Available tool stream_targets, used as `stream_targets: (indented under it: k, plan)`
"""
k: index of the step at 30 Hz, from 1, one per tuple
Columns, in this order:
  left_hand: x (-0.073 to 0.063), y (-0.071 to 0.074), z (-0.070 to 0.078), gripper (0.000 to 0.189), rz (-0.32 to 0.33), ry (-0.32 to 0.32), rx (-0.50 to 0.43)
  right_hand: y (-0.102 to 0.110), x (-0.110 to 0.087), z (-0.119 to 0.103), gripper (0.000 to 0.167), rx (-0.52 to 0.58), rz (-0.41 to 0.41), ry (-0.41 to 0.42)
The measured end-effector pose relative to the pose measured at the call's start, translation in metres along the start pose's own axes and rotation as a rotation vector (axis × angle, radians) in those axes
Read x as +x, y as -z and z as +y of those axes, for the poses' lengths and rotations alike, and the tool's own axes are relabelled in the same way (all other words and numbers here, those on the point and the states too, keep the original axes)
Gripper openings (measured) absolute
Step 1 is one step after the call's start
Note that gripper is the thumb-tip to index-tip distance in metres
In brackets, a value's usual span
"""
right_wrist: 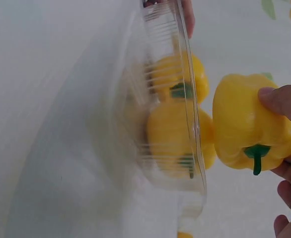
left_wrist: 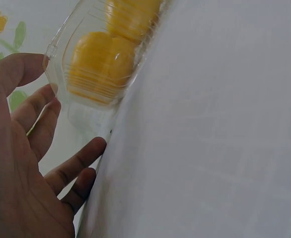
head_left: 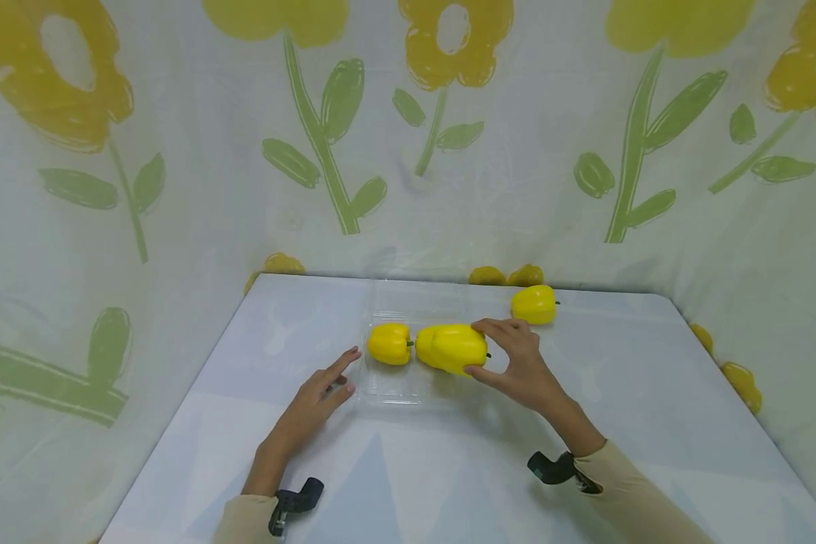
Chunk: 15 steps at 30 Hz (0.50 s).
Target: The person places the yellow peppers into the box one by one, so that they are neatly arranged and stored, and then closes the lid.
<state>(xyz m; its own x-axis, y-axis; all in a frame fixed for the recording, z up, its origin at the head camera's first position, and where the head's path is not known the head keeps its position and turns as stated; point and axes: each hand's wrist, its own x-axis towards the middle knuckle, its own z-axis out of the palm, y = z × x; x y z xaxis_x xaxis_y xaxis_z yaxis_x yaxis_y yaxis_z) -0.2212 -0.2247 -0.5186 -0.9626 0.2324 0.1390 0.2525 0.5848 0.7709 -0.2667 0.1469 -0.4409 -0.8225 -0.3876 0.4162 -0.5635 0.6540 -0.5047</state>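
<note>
My right hand grips a yellow bell pepper with a green stem between thumb and fingers, above a clear plastic container. Inside the container, one yellow bell pepper lies at the left. A second pepper beside it is partly hidden by the held one in the head view. At the container's left edge is my left hand, its fingers extended; in the left wrist view, the thumb and fingertips appear to touch the clear rim.
Another yellow bell pepper lies on the white table near the back edge, right of the container. The container's clear lid stands or lies behind its base. A flower-printed cloth surrounds the table's back and sides.
</note>
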Motion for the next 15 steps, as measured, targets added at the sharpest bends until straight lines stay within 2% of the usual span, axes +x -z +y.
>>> stream_targets:
  k: [9, 15]
  plan:
    - [0.001, 0.000, -0.002, 0.057, 0.001, 0.001, 0.005, -0.012, 0.007, -0.013, 0.068, 0.018, -0.031, 0.002]
    - [0.000, 0.002, 0.001, 0.057, -0.004, 0.018, -0.001, -0.021, 0.011, -0.021, 0.068, 0.038, -0.038, 0.037]
